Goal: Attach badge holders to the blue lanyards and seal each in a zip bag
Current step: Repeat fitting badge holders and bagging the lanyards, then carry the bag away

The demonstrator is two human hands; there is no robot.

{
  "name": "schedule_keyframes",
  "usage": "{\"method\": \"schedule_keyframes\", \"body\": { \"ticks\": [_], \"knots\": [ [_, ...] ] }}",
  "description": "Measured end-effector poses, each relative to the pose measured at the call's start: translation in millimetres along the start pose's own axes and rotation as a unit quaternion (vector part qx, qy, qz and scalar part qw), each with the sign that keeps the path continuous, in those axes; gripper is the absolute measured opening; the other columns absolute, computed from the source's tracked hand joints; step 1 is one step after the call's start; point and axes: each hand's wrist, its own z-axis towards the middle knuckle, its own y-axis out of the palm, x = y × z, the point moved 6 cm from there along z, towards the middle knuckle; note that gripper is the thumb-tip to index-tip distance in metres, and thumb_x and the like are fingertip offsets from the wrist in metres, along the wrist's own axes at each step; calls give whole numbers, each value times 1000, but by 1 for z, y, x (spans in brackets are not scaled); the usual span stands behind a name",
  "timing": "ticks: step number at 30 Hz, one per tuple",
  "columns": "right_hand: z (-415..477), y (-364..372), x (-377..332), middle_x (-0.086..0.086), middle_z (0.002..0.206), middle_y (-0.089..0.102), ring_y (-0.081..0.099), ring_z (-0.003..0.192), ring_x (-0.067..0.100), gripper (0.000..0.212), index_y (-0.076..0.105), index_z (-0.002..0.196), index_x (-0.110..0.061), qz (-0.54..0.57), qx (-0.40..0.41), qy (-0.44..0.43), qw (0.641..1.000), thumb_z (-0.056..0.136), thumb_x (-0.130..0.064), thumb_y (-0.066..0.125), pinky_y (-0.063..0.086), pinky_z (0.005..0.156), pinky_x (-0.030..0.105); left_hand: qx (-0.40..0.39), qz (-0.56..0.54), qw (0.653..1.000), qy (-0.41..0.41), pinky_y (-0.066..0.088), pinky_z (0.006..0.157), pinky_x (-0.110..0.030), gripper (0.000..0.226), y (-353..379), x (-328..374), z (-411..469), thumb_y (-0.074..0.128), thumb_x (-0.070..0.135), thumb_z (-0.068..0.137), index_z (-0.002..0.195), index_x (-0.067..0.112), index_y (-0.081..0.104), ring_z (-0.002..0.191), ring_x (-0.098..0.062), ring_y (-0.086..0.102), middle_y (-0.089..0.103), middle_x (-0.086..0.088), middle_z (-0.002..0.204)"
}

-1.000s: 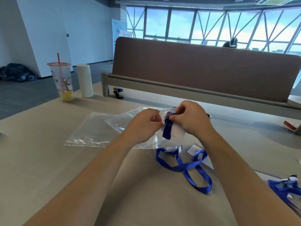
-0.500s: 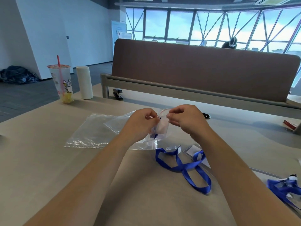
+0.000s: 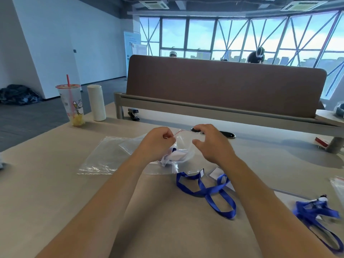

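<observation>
My left hand (image 3: 158, 144) pinches the red-striped top edge of a clear zip bag (image 3: 183, 144), held just above the table. Inside the bag lie a folded blue lanyard and a white badge holder (image 3: 176, 156). My right hand (image 3: 212, 142) hovers beside the bag's right side with its fingers spread, holding nothing. Another blue lanyard (image 3: 206, 192) lies looped on the table in front of me, its end next to a clear badge holder (image 3: 216, 173). A bundle of blue lanyards (image 3: 316, 211) sits at the right edge.
Flat empty zip bags (image 3: 104, 157) lie left of my hands, more bags (image 3: 338, 185) at the far right. A drink cup with a red straw (image 3: 71, 105), a white cylinder (image 3: 96, 102) and a black stapler (image 3: 133, 114) stand at the back left. A brown divider (image 3: 223, 84) borders the desk.
The lanyard and badge holder went down into the bag. My right hand let go of the bag's mouth and opened, moving slightly right. My head tilted up.
</observation>
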Motion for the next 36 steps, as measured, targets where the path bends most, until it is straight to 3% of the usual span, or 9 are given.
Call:
{"method": "schedule_keyframes", "body": {
  "ticks": [2,7,12,16,22,25,27,32,36],
  "knots": [
    [-2,8,-1,-9,139,54,58,115,14,34,56,131,-32,50,-16,-12,999,97,-30,57,48,98,32,-21,34,999,5,40,61,-16,15,1,3,-1,52,25,99,89,19,62,75,-12,57,59,7,82],
    [-7,6,-4,-8,101,70,65,84,9,18,72,106,-26,62,10,-3,998,98,-30,56,52,80,28,-65,141,987,39,49,81,-28,8,2,-1,-23,59,23,94,95,16,62,81,-13,57,63,2,91],
    [-15,-1,-10,-6,91,70,65,76,11,18,71,100,-25,10,16,-7,1000,98,-27,53,47,69,27,-108,226,968,6,51,87,-33,16,-6,-19,-46,59,30,93,96,15,63,88,-20,60,65,-3,96],
    [-13,-7,-15,-6,81,66,60,71,12,21,72,98,-23,-22,10,-7,1000,97,-26,51,47,64,27,-65,108,991,-41,60,80,-40,14,-24,-23,-38,58,18,95,92,11,70,77,-22,69,69,-5,93],
    [0,-31,-23,-4,85,67,63,76,14,20,65,96,-23,39,20,-12,999,99,-35,49,51,69,31,57,-87,994,-25,57,78,-28,25,-52,-7,-21,48,-2,97,109,2,69,87,-25,69,71,-12,95],
    [4,-47,-23,-3,83,68,64,76,16,29,62,90,-23,95,45,-4,994,100,-44,44,43,60,26,93,-42,994,27,57,85,-36,15,-62,4,-12,60,23,95,109,19,64,86,-16,68,71,2,94],
    [4,-51,-20,-3,82,66,63,78,16,32,62,90,-22,106,39,1,994,98,-49,46,40,59,25,69,-21,997,27,54,82,-31,28,-61,7,-10,72,41,86,108,29,58,86,-10,64,67,10,94],
    [3,-40,-14,-7,99,64,57,83,9,29,63,111,-24,48,-39,-21,998,88,-41,68,40,65,20,80,100,988,83,57,86,-34,8,-57,10,-3,68,21,92,99,21,66,82,-14,63,67,4,91],
    [8,-36,-9,-3,107,68,53,91,14,18,69,104,-25,-65,29,-19,997,92,-37,64,44,78,29,75,71,990,98,58,81,-34,8,-51,10,1,62,15,95,96,17,70,78,-11,62,65,6,85]
  ]
}}
